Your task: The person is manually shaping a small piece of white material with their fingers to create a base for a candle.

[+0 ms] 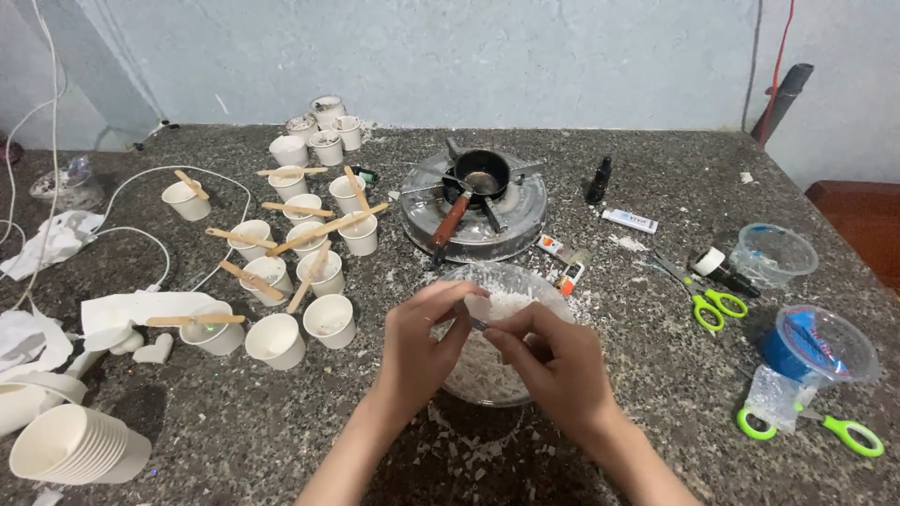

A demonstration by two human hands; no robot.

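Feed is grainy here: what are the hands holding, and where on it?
Both hands, left hand and right hand, pinch a small white chunk by its edges over the bowl. Something thin may be in the right hand; unclear.

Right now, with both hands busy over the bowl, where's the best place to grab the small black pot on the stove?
Probably by its wooden handle, coming from the near left. The handle juts from the pot towards the bowl and hangs past the stove rim, so fingers can close around its free end away from the pot body. Both the left hand and the right hand are close.
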